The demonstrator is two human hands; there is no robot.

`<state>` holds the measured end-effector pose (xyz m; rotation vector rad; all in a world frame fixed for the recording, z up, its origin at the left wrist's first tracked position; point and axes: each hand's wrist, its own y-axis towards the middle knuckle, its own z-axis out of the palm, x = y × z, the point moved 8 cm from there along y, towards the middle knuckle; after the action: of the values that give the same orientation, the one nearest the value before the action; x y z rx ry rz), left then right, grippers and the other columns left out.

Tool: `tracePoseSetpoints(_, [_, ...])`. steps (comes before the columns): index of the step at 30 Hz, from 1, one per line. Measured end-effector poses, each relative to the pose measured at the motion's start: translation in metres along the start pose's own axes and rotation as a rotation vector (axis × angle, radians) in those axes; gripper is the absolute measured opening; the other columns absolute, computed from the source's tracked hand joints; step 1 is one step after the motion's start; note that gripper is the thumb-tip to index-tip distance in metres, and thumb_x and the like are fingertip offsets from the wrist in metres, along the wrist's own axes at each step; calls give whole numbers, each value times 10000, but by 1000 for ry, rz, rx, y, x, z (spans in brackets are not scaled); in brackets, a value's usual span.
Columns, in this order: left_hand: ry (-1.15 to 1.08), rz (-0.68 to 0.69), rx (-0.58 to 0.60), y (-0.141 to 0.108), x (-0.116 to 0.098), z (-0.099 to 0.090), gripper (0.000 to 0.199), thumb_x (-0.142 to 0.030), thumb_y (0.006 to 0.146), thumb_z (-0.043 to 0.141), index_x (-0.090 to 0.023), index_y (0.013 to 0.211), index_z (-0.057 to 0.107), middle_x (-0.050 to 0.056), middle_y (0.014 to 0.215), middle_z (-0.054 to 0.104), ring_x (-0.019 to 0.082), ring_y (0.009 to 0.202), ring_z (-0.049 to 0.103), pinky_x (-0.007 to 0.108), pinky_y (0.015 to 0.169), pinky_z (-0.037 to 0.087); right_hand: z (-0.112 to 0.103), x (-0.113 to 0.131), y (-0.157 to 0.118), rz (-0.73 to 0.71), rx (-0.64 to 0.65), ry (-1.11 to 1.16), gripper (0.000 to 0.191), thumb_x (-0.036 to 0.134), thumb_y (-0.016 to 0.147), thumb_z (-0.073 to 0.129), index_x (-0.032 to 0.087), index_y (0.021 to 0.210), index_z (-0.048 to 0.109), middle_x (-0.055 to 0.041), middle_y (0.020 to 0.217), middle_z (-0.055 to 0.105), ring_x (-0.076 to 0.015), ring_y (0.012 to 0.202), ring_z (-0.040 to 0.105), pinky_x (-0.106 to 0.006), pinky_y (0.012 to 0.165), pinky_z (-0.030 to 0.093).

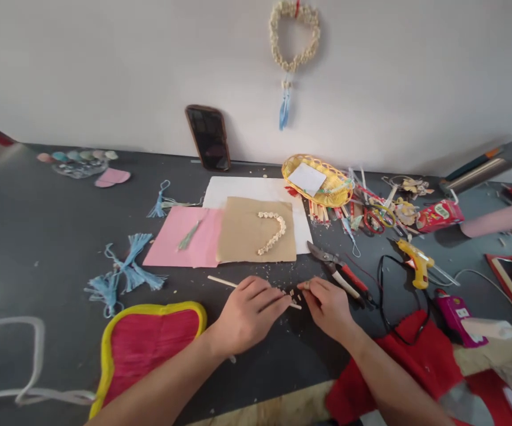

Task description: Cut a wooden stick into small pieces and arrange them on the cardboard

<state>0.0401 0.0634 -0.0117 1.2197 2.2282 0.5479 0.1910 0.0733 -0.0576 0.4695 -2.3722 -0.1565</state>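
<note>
My left hand (251, 310) is closed over a thin pale stick (223, 281), whose ends stick out on both sides of the fingers. Just right of it, my right hand (327, 305) pinches a tiny piece too small to name between thumb and fingertips. Several small cut bits (292, 294) lie on the dark table (278, 361) between the hands. Beyond them, a curved strand of small cream pieces (281, 228) rests on brown paper (242, 234), which overlaps a pink sheet (171, 242) and a white sheet (218, 189).
Pruning shears (342, 272) lie right of the papers, and a yellow glue gun (419, 263) farther right. A wicker basket (342, 195) stands behind. Blue tassels (134, 266) and a yellow-edged red piece (149, 349) are at left. A phone (209, 139) leans on the wall.
</note>
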Motion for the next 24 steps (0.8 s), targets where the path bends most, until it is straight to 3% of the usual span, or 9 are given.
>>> tracePoseSetpoints(10, [-90, -108, 34, -7, 12, 6, 239, -66, 854, 570, -177, 1039, 674, 28, 965, 745, 171, 818, 582, 346, 779, 470, -1, -3, -5, -6, 60, 137, 245, 101, 902, 507, 238, 1038, 657, -59, 893, 706, -184, 819, 672, -320, 711, 576])
tracePoseSetpoints(24, [-52, -110, 38, -1, 10, 6, 196, -89, 859, 583, -192, 1001, 671, 11, 886, 746, 160, 775, 594, 322, 721, 464, -3, -3, -9, -23, 66, 170, 236, 120, 907, 514, 240, 1042, 667, -58, 911, 711, -177, 834, 683, -307, 735, 582])
